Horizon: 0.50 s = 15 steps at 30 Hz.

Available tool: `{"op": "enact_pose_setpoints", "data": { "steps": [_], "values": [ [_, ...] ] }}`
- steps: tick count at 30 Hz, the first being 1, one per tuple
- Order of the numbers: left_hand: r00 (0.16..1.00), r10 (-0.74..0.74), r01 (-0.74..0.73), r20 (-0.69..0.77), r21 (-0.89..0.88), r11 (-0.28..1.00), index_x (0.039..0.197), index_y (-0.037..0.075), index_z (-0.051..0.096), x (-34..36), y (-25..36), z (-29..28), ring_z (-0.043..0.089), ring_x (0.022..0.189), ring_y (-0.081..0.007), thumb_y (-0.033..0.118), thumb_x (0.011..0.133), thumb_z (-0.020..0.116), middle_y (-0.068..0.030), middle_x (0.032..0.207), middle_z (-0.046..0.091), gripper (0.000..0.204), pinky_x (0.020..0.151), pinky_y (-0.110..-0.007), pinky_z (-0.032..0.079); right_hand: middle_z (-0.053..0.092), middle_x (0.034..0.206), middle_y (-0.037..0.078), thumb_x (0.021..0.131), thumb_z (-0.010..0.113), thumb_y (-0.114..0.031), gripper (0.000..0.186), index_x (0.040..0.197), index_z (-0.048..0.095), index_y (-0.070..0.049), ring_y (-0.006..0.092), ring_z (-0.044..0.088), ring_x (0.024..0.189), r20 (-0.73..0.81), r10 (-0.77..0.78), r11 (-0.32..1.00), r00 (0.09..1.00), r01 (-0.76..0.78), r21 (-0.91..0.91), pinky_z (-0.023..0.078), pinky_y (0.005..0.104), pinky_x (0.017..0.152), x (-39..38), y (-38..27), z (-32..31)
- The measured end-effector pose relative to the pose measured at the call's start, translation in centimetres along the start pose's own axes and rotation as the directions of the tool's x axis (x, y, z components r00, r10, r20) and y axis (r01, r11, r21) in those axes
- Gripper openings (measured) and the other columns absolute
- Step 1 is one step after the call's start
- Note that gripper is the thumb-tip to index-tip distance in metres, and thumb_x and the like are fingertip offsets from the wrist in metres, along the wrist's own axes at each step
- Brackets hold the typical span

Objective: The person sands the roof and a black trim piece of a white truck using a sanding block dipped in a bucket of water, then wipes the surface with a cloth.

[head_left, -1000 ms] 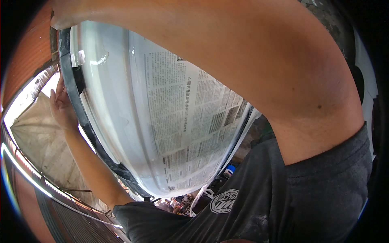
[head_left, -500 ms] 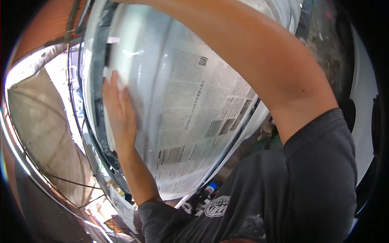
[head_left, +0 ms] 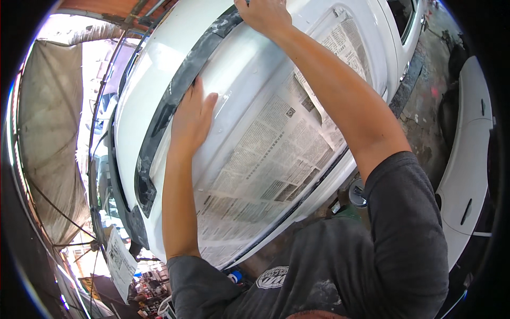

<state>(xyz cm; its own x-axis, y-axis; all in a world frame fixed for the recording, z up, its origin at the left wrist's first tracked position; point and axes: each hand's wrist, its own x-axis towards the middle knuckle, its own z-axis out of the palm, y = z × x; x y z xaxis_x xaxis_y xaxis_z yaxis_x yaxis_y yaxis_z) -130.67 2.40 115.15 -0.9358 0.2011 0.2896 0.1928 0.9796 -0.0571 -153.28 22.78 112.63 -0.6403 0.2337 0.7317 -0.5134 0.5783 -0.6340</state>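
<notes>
Newspaper sheets (head_left: 260,154) lie under a translucent plastic film (head_left: 212,154) over a large panel of a white car. Along the film's far edge runs a dark, scuffed curved strip (head_left: 159,117). My left hand (head_left: 190,118) rests against the film beside this strip, its thumb apart and its fingers stretched toward the edge. At the top of the picture, my right hand (head_left: 265,15) reaches the strip's upper end; its fingertips are partly cut off by the frame, so whether it grips anything is hidden.
White bodywork (head_left: 154,64) continues beyond the strip. A beige cloth sheet (head_left: 50,138) hangs on the left. To the right, a separate white car door panel (head_left: 467,154) stands past the stained floor (head_left: 425,106). Cluttered items (head_left: 154,292) sit at lower left.
My view has shifted, showing more of the car and the whole dark strip. My right hand, formerly out of view, now shows at the top. My left hand remains by the edge, with its thumb spread.
</notes>
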Motion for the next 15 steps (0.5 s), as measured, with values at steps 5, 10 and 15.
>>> {"op": "enact_pose_setpoints", "data": {
  "steps": [5, 10, 15],
  "values": [
    [0.986, 0.034, -0.021, -0.166, 0.079, 0.997, 0.133, 0.0, 0.06, -2.2, 2.6, -1.2, 0.06, 0.119, -0.0397, 0.03, 0.098, 0.064, -0.022, 0.126, 0.064, 0.047, 0.1, -0.045, 0.048, 0.028, 0.154, 0.04, 0.095, 0.054, -0.033, 0.069, 0.145, 0.038, 0.012, 0.0557, 0.033, 0.14, -0.049, -0.011, 1.0, 0.999, 0.01, -0.017, 0.026, 0.0582, 0.119, 0.1, 0.9, 0.2],
    [0.817, 0.248, -0.245, -0.521, 0.075, 0.967, 0.103, 0.004, 0.071, -0.1, 3.5, -3.6, 0.068, 0.093, -0.0327, 0.004, 0.089, 0.068, -0.0139, 0.099, 0.07, 0.015, 0.081, -0.04, 0.054, 0.029, 0.159, 0.028, 0.093, 0.062, -0.029, 0.064, 0.147, 0.043, 0.0, 0.046, 0.03, 0.145, -0.03, -0.036, 0.983, 0.999, 0.041, 0.177, 0.029, 0.0509, 0.119, -0.2, 0.3, -1.3],
    [0.855, 0.05, -0.132, -0.516, -0.124, 0.984, 0.098, 0.004, 0.062, 6.1, 0.1, -8.2, 0.068, 0.086, -0.0325, 0.004, 0.091, 0.066, -0.0135, 0.093, 0.069, 0.008, 0.075, -0.04, 0.054, 0.052, 0.141, 0.02, 0.085, 0.066, -0.02, 0.067, 0.146, 0.044, -0.001, 0.0318, 0.05, 0.132, 0.365, -0.479, 0.757, 0.798, 0.165, 0.632, 0.04, 0.0404, 0.111, 1.4, -7.0, -6.0]
  ]
}}
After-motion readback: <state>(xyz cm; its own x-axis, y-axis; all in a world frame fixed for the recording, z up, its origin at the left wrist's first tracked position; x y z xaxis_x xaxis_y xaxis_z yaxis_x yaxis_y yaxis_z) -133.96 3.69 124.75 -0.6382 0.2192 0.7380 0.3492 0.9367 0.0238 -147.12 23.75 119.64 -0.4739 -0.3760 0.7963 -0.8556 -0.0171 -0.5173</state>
